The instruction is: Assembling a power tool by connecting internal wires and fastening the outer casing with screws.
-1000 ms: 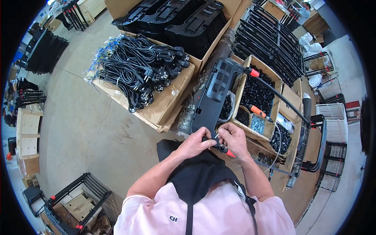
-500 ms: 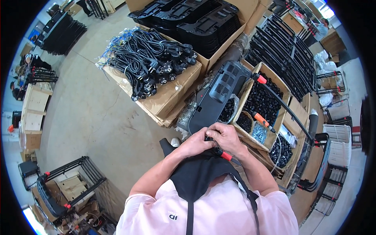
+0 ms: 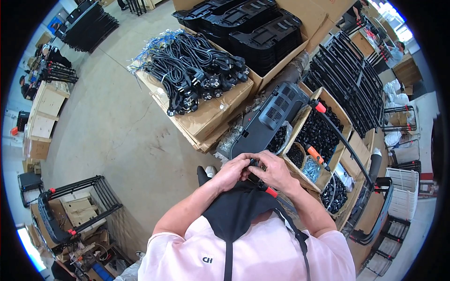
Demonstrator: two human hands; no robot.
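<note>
In the head view, the hands huddle closer together than a second ago. The left hand (image 3: 229, 174) and right hand (image 3: 275, 171) meet, fingers curled almost closed, over the near end of one long black plastic panel with a vented hump (image 3: 248, 137); I cannot tell what they grip. Nearby show two bright red collars (image 3: 320, 107) and one orange cylindrical driver (image 3: 315, 153).

- A head-worn fisheye camera is looking down over a pink shirt (image 3: 276, 250), bottom centre.
- Left hand (image 3: 229, 175) and right hand (image 3: 276, 172) are appearing close, mid-frame; floor (image 3: 110, 93) is receding upper left.
</note>
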